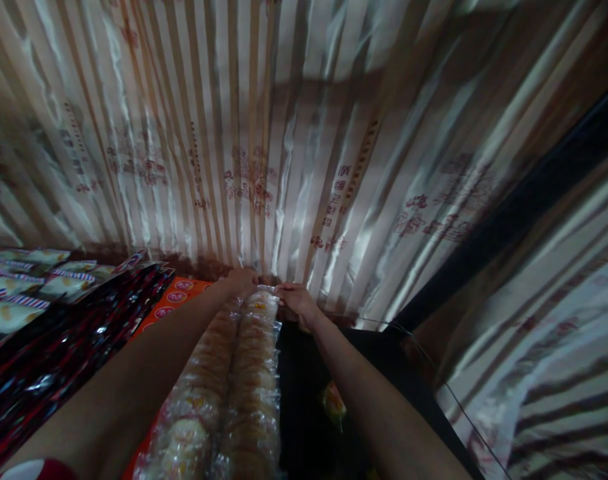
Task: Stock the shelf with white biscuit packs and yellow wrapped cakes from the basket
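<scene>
Two long rows of round, flat pastries in clear plastic wrappers run away from me at the lower middle. At the far end of the right-hand row stands a wrapped pastry [260,307], with my hands on either side of its top edge. My left hand [241,280] is closed at the wrapper's left corner, its fingertips partly hidden. With bent fingers, my right hand [295,295] pinches the wrapper's right corner. The left-hand row of wrapped pastries [189,407] passes beneath my left forearm.
An orange printed box edge [177,297] borders the rows on the left. Beyond it lie dark red shiny packets [84,347] and white packaged goods [19,287]. A black surface [304,400] with a small wrapped item [334,399] is at right. Printed plastic sheeting [264,133] hangs behind.
</scene>
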Motion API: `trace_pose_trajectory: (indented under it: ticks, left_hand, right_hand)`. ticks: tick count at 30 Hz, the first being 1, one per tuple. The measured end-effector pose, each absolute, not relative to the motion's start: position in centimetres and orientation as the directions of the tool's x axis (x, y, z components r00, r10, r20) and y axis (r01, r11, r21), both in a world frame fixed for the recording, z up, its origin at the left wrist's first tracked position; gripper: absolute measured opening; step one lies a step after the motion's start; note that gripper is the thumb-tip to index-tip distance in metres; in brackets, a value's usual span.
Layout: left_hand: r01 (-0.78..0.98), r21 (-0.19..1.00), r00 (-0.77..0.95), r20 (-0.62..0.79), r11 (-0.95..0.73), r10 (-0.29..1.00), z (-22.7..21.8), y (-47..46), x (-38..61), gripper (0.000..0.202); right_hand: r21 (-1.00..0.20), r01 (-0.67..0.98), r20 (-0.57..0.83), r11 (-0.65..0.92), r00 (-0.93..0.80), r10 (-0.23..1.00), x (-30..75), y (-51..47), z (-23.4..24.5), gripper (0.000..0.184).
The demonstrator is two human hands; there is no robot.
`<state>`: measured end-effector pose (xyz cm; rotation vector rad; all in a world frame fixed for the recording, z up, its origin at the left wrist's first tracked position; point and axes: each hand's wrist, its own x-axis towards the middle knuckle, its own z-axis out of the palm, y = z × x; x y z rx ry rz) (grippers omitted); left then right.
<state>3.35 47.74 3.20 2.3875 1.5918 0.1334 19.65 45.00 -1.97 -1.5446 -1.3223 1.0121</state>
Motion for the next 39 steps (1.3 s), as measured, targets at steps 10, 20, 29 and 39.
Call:
trace_pose_trajectory:
  ticks: [10,20,29,39]
  left_hand:
    - [0.908,0.283,0.333,-0.033,-0.311,0.942,3.8,46.6,3.1,0.019]
    - [0.892,0.290,0.367,-0.018,-0.346,0.930,4.0,46.3,2.9,0.022]
    - [0.868,0.259,0.454,-0.072,-0.423,0.888,4.1,46.2,2.6,0.024]
    - [0.864,0.195,0.485,-0.079,-0.463,0.871,3.5,47.2,2.4,0.024]
  right_hand:
    - [-0.540,0.838,0.277,0.073,0.095,0.956,19.5,42.4,0.4,0.015]
    - [-0.505,0.861,0.128,0.065,0.001,0.992,18.9,41.6,0.9,0.011]
    - [-0.454,0.891,0.112,0.034,0.019,0.994,19.1,41.2,1.5,0.010]
    - [-0.435,0.900,0.122,-0.030,0.092,0.988,18.6,41.4,1.5,0.016]
